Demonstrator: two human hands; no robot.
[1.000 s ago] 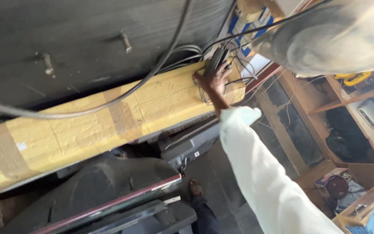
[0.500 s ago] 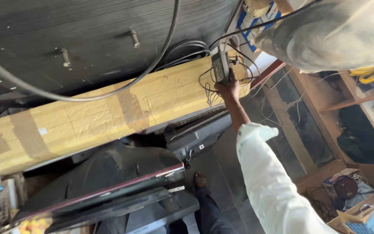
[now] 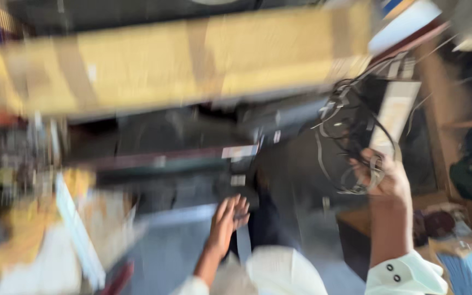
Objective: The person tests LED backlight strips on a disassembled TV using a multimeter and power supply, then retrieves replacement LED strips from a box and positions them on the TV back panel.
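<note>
The right hand (image 3: 381,175) is raised and its fingers are closed around a flat grey box (image 3: 393,116) with a tangle of dark wires (image 3: 345,131). The box stands almost upright, its long axis pointing up and slightly right, below the long yellow beam (image 3: 181,54). The left hand (image 3: 226,221) hangs lower with fingers loosely spread, holding nothing. The view is blurred.

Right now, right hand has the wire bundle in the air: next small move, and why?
Probably bring the left hand up under the dangling wires. The right hand grips the pale flat box and its tangle alone, loops hang loose below and beside it, and the left hand is open and holding nothing. The picture is blurred, so details are unsure.
</note>
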